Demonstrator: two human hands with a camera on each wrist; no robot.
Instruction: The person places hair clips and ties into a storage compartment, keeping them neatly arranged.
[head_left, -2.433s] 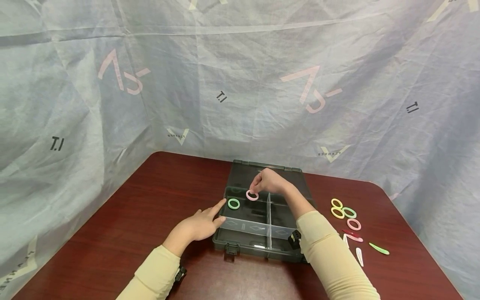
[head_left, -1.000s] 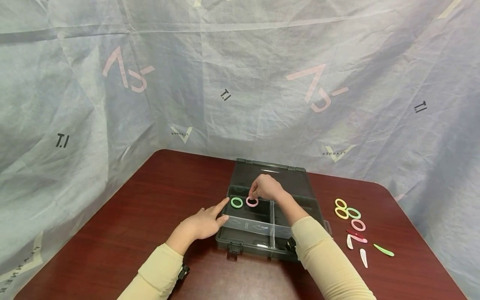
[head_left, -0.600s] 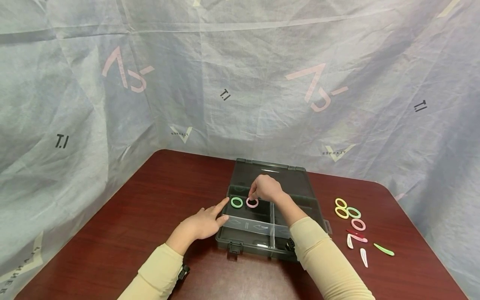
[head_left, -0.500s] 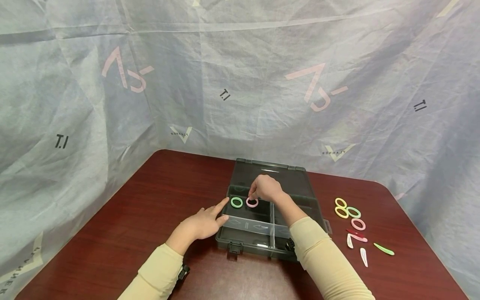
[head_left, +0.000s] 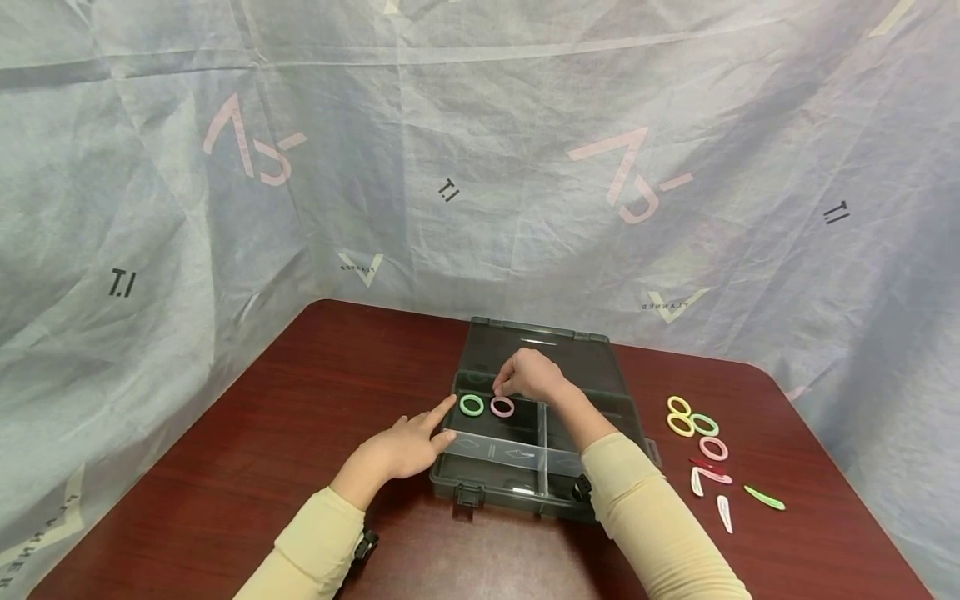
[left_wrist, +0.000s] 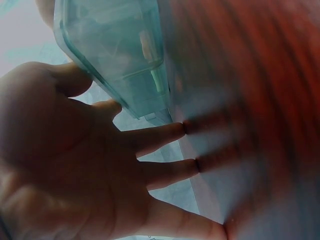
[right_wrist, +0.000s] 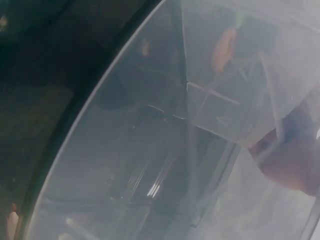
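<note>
A dark translucent organizer box [head_left: 491,497] lies with its lid raised on the table, divided into compartments. In its back-left compartment are a green hair tie [head_left: 472,405] and, to the right of it, a pink hair tie [head_left: 502,407]. My right hand [head_left: 528,375] reaches into that compartment, its bent fingertips just above the pink tie's far-left edge, and the whole ring shows below them. My left hand [head_left: 401,446] has its fingers spread at the box's left wall; the left wrist view shows its thumb [left_wrist: 72,80] and index finger against the box side and the other fingertips on the table.
On the table to the right lie two yellow hair ties [head_left: 679,425], a green one [head_left: 705,425] and a pink one [head_left: 713,448]. Nearer are several hair clips: a red one, a pink one, white ones [head_left: 724,513] and a green one [head_left: 764,497]. A printed cloth [head_left: 480,208] hangs behind.
The right hand has lowered the pink hair tie into the compartment beside the green one, and its fingertips have just come off the ring. The left hand stays at the box.
</note>
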